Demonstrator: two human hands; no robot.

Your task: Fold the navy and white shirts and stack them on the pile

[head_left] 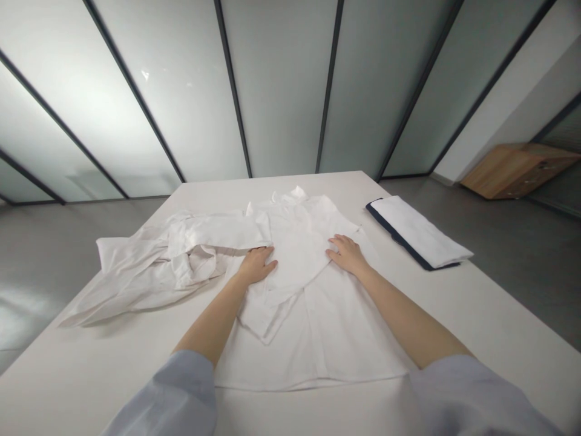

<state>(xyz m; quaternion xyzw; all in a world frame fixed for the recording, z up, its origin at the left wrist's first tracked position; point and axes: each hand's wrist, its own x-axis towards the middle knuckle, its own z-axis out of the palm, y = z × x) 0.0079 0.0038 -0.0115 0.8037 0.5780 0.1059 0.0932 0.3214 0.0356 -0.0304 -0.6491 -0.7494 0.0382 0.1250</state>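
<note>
While both palms press down on it, the white shirt (313,315) lies flat on the middle of the white table (499,315), directly under and between the two hands. Its long axis runs away from the person: the collar (290,197) points toward the far edge of the table and the glass wall, and the hem lies nearest the person, just short of the near table edge. The right side of the shirt has been folded inward across the body, making a slanted edge that runs from near the right hand down toward the centre.

The left hand (258,265) rests palm down on the shirt's left shoulder area, fingers held loosely together and pointing away, pinching nothing. The right hand (347,254) lies flat on the folded-in panel, fingers slightly spread and pointing toward the left and away, likewise gripping nothing. Both forearms are bare, with pale blue sleeves (181,393) pushed up near the elbows.

Stretching off to the left from beside the left hand, the shirt's left sleeve (154,266) lies crumpled and bunched, its end trailing toward the left table edge.

Well apart on the right side of the table sits a folded white garment (422,233) on a dark board. Beyond the table, a wooden cabinet (517,169) stands on the grey floor by the wall.
</note>
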